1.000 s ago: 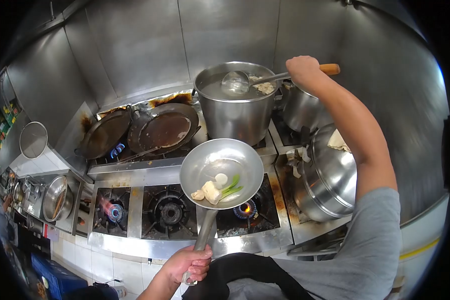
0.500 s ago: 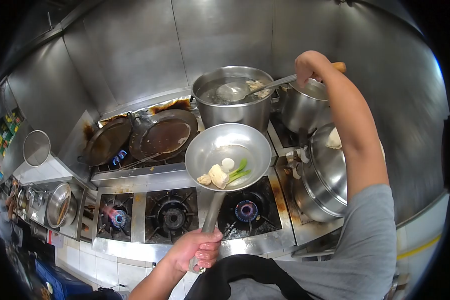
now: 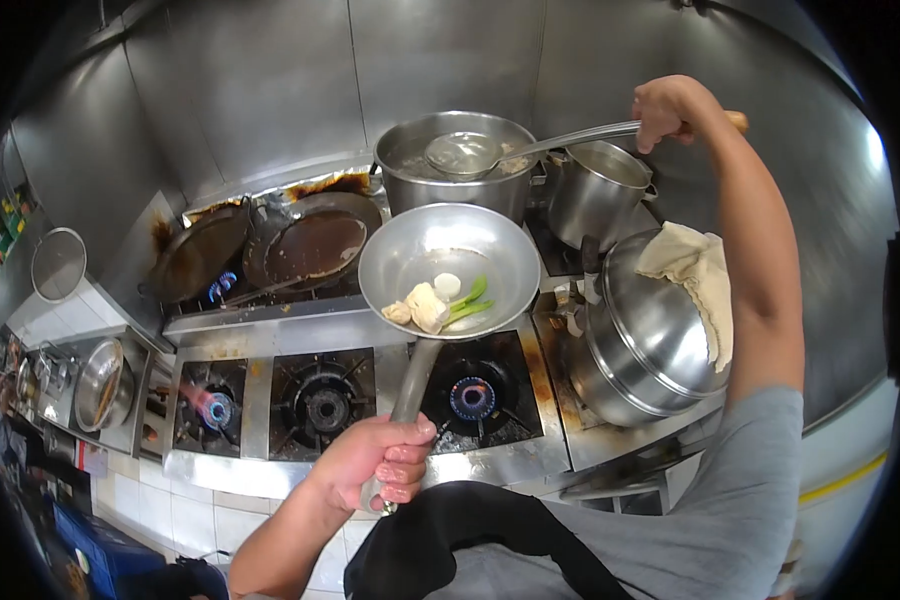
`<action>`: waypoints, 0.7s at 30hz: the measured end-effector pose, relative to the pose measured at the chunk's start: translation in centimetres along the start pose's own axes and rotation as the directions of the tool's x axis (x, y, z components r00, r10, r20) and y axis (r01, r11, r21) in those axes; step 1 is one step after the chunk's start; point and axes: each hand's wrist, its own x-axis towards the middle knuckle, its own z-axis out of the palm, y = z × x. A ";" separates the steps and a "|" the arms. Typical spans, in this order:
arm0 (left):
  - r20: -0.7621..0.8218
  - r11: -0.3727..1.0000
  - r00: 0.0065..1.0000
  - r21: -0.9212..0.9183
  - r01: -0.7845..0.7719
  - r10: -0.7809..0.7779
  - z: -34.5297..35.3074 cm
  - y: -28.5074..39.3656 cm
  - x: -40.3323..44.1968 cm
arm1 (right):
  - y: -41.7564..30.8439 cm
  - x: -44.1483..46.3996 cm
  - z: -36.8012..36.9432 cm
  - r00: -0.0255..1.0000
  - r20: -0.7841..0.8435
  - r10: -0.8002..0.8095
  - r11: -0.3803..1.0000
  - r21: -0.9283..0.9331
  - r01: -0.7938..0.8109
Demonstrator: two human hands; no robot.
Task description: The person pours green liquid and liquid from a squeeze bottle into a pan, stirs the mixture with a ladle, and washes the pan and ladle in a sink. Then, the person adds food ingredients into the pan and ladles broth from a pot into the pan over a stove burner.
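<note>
My left hand (image 3: 385,462) is wrapped round the handle of a frying pan (image 3: 448,235), held over the front of the stove. In the pan lie pale chunks (image 3: 429,308), a white round slice (image 3: 447,286) and pieces of green stalk (image 3: 470,300). High at the right, my right hand (image 3: 673,110) grips a long ladle (image 3: 590,133) near its wooden end. The ladle's bowl is full of clear liquid and hangs over the large stockpot (image 3: 454,193), which holds liquid with pale bits in it.
Lit burners stand at the left (image 3: 212,409) and right (image 3: 473,397) of the front row. Two dark woks (image 3: 315,245) sit at the back left. A smaller pot (image 3: 598,205) and a lidded steamer (image 3: 625,330) with a cloth (image 3: 695,270) stand at the right. A strainer (image 3: 59,265) hangs left.
My right hand has moved up and right, lifting the ladle's bowl out of the stockpot's liquid. The view has shifted slightly, and the cloth on the steamer now shows more fully.
</note>
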 end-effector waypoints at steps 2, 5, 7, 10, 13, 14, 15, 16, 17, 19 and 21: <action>0.001 1.000 1.000 -0.015 0.008 -0.008 0.3 0.0 -0.2 | 0.4 -0.9 0.3 1.000 -0.008 0.020 0.999 0.033 -0.019; -0.011 1.000 1.000 -0.018 0.000 0.000 0.9 0.0 -0.4 | 0.6 -3.3 0.7 0.996 -0.076 0.038 0.988 0.150 -0.027; -0.006 1.000 1.000 -0.019 0.004 -0.005 0.8 -0.1 -0.5 | 0.6 -4.5 1.1 0.994 -0.100 0.038 0.988 0.156 -0.022; -0.005 1.000 1.000 -0.001 0.017 -0.017 0.9 -0.3 -0.8 | 0.4 -5.5 1.7 0.992 -0.124 0.032 0.988 0.155 -0.013; -0.014 1.000 1.000 0.017 0.014 -0.013 1.0 -0.6 -0.8 | 0.5 -6.3 2.9 0.991 -0.131 0.003 0.984 0.174 0.020; -0.022 1.000 0.999 0.019 0.024 -0.023 0.8 -0.8 -0.9 | 0.5 -6.8 3.5 0.990 -0.140 -0.012 0.978 0.203 0.040; -0.024 0.999 0.999 0.022 0.027 -0.027 0.6 -1.1 -1.0 | 0.4 -7.3 4.1 0.991 -0.130 -0.009 0.977 0.212 0.036; -0.024 0.999 0.999 0.027 0.032 -0.032 0.1 -1.4 -1.2 | 0.2 -8.0 4.8 0.992 -0.124 -0.028 0.976 0.211 0.054; -0.005 0.999 0.999 0.037 0.033 -0.033 -0.3 -1.7 -1.4 | 0.2 -8.7 5.5 0.992 -0.119 -0.046 0.976 0.208 0.070; -0.018 0.997 0.998 0.052 0.055 -0.054 -0.7 -2.3 -1.8 | -0.1 -10.0 7.5 0.985 -0.162 -0.055 0.969 0.229 0.092; -0.010 0.995 0.997 0.068 0.079 -0.078 -1.3 -2.8 -2.2 | -0.7 -11.5 9.7 0.963 -0.256 -0.082 0.968 0.208 0.138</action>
